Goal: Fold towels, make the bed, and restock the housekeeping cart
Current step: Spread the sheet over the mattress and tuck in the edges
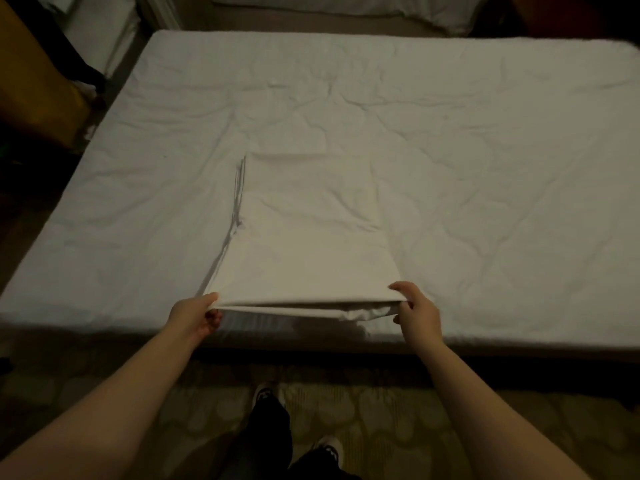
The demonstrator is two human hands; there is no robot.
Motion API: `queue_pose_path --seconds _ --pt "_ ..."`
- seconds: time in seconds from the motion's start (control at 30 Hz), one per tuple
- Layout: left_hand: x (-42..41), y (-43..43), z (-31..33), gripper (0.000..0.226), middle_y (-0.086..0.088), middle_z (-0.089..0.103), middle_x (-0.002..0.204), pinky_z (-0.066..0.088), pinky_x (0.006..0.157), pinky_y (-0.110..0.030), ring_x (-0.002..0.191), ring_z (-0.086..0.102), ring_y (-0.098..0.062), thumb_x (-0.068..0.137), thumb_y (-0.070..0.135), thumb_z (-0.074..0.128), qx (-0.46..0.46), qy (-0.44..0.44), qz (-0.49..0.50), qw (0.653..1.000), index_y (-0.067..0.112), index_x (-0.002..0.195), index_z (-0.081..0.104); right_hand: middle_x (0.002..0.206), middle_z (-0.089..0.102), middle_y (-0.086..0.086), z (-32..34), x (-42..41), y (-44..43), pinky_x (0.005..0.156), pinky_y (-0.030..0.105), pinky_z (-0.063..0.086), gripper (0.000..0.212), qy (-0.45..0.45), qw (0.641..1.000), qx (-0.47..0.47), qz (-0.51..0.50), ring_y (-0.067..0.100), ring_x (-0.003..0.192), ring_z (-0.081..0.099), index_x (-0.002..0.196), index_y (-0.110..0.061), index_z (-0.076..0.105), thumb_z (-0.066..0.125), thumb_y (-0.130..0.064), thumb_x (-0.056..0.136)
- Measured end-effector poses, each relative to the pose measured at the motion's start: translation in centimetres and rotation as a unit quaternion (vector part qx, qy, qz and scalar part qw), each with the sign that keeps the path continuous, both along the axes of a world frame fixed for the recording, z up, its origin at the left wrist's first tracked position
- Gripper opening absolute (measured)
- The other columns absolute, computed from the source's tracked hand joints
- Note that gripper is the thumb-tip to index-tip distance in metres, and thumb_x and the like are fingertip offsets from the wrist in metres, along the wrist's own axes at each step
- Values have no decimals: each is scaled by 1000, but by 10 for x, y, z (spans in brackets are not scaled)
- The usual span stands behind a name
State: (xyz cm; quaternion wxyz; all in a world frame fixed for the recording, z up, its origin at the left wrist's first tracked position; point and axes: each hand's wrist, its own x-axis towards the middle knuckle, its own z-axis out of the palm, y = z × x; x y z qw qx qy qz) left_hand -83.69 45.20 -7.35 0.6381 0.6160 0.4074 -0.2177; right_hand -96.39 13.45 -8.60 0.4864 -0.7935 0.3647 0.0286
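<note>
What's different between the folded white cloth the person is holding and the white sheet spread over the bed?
The folded white cloth is a compact, layered rectangle; the white bed sheet spreads far wider beneath it. The cloth looks fairly smooth; the sheet is heavily creased. The cloth's near edge is pinched at its corners by the left hand and right hand; the sheet lies flat, unheld. Both are plain white fabric.

1 wide-angle camera sits on the person's head, at the near edge of the bed (450, 150), facing forward and steeply down across it. It is close: the left hand (194, 315) and right hand (415, 311), holding a folded cloth (311, 237), fill the lower middle, with carpet (398, 410) and shoes (265, 393) below.
</note>
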Motion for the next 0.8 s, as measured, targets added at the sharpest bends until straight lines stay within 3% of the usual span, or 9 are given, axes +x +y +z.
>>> queue_pose_path --seconds 0.1,0.17,0.23,0.33,0.43,0.47,0.53,0.67,0.8 --pt "-15 3 20 23 -1 39 29 28 29 -8 20 34 -5 94 2 50 -8 -2 15 1000 4 72 44 90 62 10 29 -13 12 62 29 54 30 -43 991 85 -90 20 73 60 88 -20 64 41 0 92" --pt "-28 5 35 22 -6 39 40 25 30 -7 21 32 -4 95 2 48 -18 2 13 1000 7 75 43 81 59 11 43 -24 13 55 28 51 30 -35 984 128 -120 22 63 57 83 -18 64 41 -1 93" --pt "-38 5 49 13 -9 38 61 25 31 -8 25 33 -3 95 0 45 -30 -27 14 999 12 91 47 74 55 12 54 -33 10 50 28 47 29 -14 974 182 -132 22 55 53 83 -15 63 41 -1 93" --pt "-42 3 65 34 -9 42 70 26 32 -9 29 35 -2 96 -1 42 -54 -72 24 996 25 115 49 78 56 13 68 -40 8 53 29 47 26 12 974 199 -104 26 60 56 86 -14 61 39 -2 95" --pt "-24 -6 75 18 -4 41 49 23 30 -8 25 31 -2 95 0 43 -83 -47 53 994 9 95 59 85 59 10 75 -27 4 53 29 49 24 42 997 54 -31 25 67 64 88 -16 58 39 -3 95" --pt "-13 -9 76 19 -2 40 42 22 30 -8 24 30 -1 95 0 44 -91 -30 62 993 8 86 59 84 59 10 79 -16 4 54 29 50 22 47 997 44 -33 25 67 65 91 -15 56 37 -3 96" --pt "14 -14 77 22 2 39 35 21 29 -8 23 29 -1 96 2 43 -110 -6 75 991 11 81 57 82 57 15 86 14 -2 53 31 54 23 51 993 82 -66 27 65 64 95 -14 53 34 -1 95" --pt "90 -24 77 19 3 39 47 22 28 -10 21 28 -2 96 6 47 -140 43 108 983 10 81 57 72 53 14 105 98 -31 44 24 54 25 72 972 201 -98 23 60 55 90 -12 53 35 7 91" --pt "174 -41 56 23 4 38 47 25 27 -12 22 31 -2 99 6 40 -160 101 119 975 8 82 56 61 52 9 94 193 -63 42 19 49 15 139 968 190 -86 15 43 53 83 -11 58 50 -1 91"
